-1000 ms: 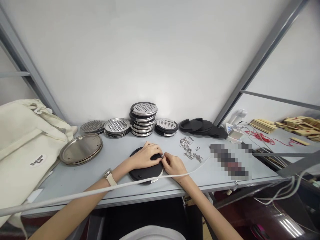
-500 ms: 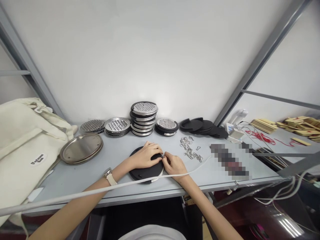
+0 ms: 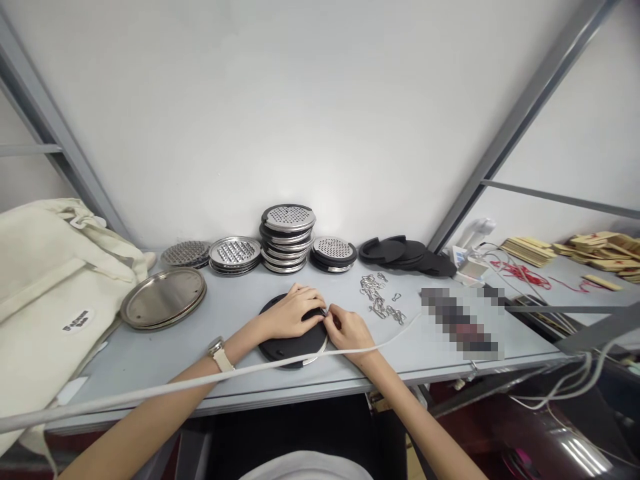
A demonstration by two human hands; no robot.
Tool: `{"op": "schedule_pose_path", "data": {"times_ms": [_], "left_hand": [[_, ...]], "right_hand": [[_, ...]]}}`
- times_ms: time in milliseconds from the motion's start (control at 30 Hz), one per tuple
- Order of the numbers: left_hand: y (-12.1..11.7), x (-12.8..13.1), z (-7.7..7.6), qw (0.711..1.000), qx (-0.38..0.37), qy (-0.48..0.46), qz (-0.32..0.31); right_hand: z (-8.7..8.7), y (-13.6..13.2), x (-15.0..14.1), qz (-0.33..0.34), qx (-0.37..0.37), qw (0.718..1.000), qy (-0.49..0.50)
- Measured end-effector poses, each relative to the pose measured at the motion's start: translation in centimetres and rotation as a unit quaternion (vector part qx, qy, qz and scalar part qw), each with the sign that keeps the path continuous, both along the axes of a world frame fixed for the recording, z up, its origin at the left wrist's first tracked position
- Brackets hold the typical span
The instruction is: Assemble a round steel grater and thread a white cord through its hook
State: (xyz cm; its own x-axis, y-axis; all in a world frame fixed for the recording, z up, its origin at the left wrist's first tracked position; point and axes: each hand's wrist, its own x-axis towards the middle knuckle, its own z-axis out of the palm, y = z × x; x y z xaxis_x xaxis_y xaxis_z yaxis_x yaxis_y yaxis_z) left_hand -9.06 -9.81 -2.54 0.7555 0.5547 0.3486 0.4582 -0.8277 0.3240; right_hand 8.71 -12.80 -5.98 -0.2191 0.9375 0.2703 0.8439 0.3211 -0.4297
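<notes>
A round black plastic grater holder (image 3: 287, 348) lies on the table before me, with a strip of silver metal rim showing at its lower right. My left hand (image 3: 295, 313) rests across its top, fingers curled over the right side and gripping it. Against that same edge, my right hand (image 3: 347, 331) pinches a small metal piece, mostly hidden by the fingers; it looks like one of the wire clips. Several loose metal clips (image 3: 377, 297) are heaped to the right of my hands.
Behind stand stacked graters (image 3: 287, 237), more grater discs (image 3: 235, 253) and black holders (image 3: 400, 252). Metal plates (image 3: 164, 297) and a cream bag (image 3: 45, 287) are at left. A white cable (image 3: 280, 363) crosses in front of my forearms. Wooden pieces (image 3: 530, 252) lie far right.
Almost nothing differs. My right fingertips have shifted very slightly at the holder's edge, while my left hand stays in place on it.
</notes>
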Motion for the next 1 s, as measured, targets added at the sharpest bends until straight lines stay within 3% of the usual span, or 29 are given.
{"op": "schedule_pose_path", "data": {"times_ms": [367,1000], "left_hand": [[-0.15,0.07,0.15,1.000,0.002,0.008,0.010],[-0.33,0.20,0.16,1.000,-0.022,-0.019,0.010]], "right_hand": [[-0.07,-0.05,-0.09,-0.001,0.000,0.999,0.041],[0.07,0.01,0.06,0.013,-0.013,1.000,-0.012]]}}
